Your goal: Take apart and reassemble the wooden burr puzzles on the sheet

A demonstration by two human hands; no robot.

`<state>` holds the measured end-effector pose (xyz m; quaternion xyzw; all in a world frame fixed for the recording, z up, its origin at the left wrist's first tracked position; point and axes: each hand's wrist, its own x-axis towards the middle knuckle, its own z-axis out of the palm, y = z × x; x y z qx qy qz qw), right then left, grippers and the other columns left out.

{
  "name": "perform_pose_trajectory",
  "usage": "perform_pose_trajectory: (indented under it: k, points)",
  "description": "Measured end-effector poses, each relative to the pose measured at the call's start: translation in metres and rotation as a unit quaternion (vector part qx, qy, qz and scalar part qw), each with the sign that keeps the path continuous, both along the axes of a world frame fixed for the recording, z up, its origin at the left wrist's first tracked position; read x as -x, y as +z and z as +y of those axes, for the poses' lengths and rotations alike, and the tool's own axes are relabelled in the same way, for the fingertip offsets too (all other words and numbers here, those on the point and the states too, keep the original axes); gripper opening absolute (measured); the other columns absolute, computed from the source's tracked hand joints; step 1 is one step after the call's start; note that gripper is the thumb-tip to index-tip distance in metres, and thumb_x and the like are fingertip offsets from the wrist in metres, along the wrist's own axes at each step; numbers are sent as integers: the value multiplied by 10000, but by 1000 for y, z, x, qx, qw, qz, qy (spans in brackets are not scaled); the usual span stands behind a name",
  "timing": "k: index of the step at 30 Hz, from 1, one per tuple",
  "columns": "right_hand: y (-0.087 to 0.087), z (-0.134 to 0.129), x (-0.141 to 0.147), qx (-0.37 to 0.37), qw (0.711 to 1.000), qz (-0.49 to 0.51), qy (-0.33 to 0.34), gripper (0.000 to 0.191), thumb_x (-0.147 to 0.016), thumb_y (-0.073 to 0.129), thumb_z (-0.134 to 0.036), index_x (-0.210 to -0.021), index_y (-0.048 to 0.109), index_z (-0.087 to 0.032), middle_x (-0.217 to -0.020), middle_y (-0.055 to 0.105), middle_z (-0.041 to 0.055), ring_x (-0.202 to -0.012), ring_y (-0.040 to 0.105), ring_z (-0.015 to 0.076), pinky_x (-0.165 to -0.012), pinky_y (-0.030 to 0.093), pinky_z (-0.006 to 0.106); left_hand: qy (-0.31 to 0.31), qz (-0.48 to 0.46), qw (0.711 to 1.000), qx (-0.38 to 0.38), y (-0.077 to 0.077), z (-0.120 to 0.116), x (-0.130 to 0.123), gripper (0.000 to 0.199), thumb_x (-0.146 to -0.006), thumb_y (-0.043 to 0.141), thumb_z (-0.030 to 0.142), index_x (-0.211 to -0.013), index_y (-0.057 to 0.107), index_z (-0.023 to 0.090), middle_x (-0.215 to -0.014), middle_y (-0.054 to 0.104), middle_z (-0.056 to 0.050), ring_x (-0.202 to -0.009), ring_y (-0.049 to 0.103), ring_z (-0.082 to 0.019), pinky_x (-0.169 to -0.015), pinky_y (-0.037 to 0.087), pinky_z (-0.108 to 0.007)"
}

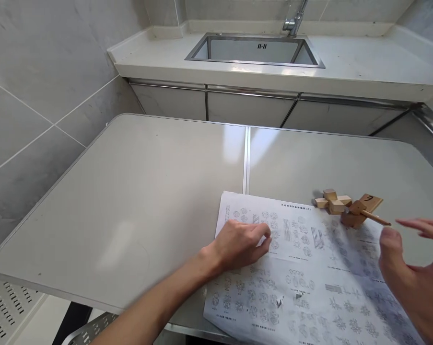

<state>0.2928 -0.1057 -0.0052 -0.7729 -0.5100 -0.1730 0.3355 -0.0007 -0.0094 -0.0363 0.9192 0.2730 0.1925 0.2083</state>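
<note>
My left hand (242, 242) rests on a printed paper sheet (302, 268), its fingers loosely curled in and nothing visible in them. On the right, my right hand (414, 273) is held above the sheet with thumb and fingers apart, holding nothing. Just beyond its fingertips is a brown wooden puzzle piece (355, 213) with a slanted flat board marked in black and a thin wooden stick (376, 218) poking out toward the hand. Beside it, touching or nearly so, lies a pale interlocking wooden block puzzle (331, 201). The sheet shows rows of small assembly diagrams.
The white folding table (94, 206) has a metal seam (246, 158) down its middle. Behind it stands a counter (363, 57) with a steel-rimmed sink (252, 48) and a tap (292, 23). A grey tiled wall (51, 86) borders the left.
</note>
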Motion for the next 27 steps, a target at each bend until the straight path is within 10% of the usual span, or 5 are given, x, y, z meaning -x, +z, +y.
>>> perform_pose_trajectory:
  k: [4, 9, 17, 27]
  points:
    - [-7, 8, -22, 45, 998, 37, 16, 681, -911, 616, -627, -1381, 660, -136, -1388, 600, 255, -1438, 446, 473, -1131, 396, 621, 28, -4, 999, 20, 3, 9, 5, 119, -1005, 561, 236, -929, 642, 192, -632, 691, 49, -520, 632, -112, -501, 382, -214]
    - [-24, 4, -38, 162, 985, 57, 5, 655, -930, 575, -678, -1340, 693, -181, -1338, 662, 207, -1261, 593, 427, -863, 501, 496, 58, -17, 997, 39, 1, 18, 10, 133, -1017, 565, 259, -940, 650, 191, -609, 647, 69, -500, 588, -95, -510, 372, -210]
    - [-35, 4, -45, 68, 996, 28, 46, 404, -973, 628, -530, -1084, 780, -172, -1054, 773, 108, -669, 705, 205, -630, 507, 309, 92, -32, 993, 70, 5, 25, 10, 106, -998, 608, 257, -922, 653, 198, -607, 599, 91, -509, 549, -74, -554, 421, -193]
    - [-32, 2, -54, -43, 999, 11, 27, 342, -952, 732, -479, -985, 816, -149, -885, 785, 103, -741, 744, 245, -712, 586, 335, 88, -30, 994, 66, 6, 26, 10, 131, -1004, 582, 265, -916, 657, 203, -605, 610, 81, -505, 556, -81, -547, 411, -194]
